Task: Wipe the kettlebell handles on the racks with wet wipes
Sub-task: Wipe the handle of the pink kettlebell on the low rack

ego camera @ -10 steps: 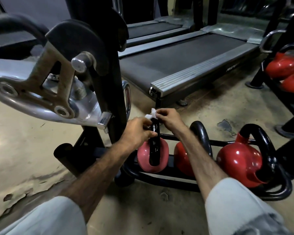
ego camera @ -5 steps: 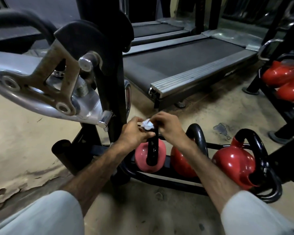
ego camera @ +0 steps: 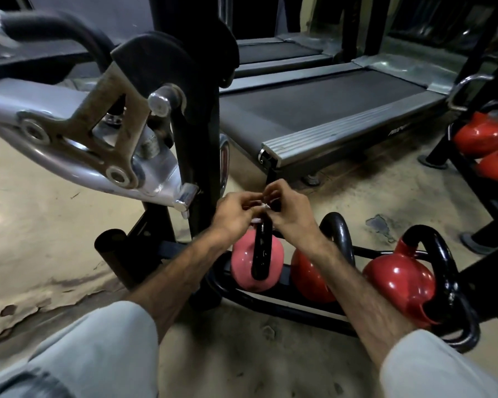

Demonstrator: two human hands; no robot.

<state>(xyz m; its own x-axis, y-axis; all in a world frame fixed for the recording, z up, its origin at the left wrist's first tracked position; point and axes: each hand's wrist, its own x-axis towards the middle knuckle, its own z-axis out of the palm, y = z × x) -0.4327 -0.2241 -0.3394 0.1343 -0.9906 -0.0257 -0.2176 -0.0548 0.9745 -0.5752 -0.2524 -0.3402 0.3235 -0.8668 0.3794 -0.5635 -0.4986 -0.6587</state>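
A pink kettlebell (ego camera: 242, 262) with a black handle (ego camera: 261, 251) sits at the left end of a low black floor rack (ego camera: 285, 310). Two red kettlebells (ego camera: 309, 274) (ego camera: 397, 285) stand to its right, each with a black handle. My left hand (ego camera: 236, 215) and my right hand (ego camera: 288, 209) meet over the top of the pink kettlebell's handle. Both pinch a small white wet wipe (ego camera: 262, 206), mostly hidden between the fingers. The handle's top is covered by my hands.
A black upright post (ego camera: 202, 156) and a silver machine arm (ego camera: 69, 133) stand close on the left. Treadmills (ego camera: 328, 110) lie behind. Another rack with red kettlebells (ego camera: 483, 133) is at the far right. The bare concrete floor (ego camera: 41, 225) is worn.
Both hands stayed at the top of the pink kettlebell's handle, drawing closer over the wipe, so less of it shows. The camera view shifted slightly.
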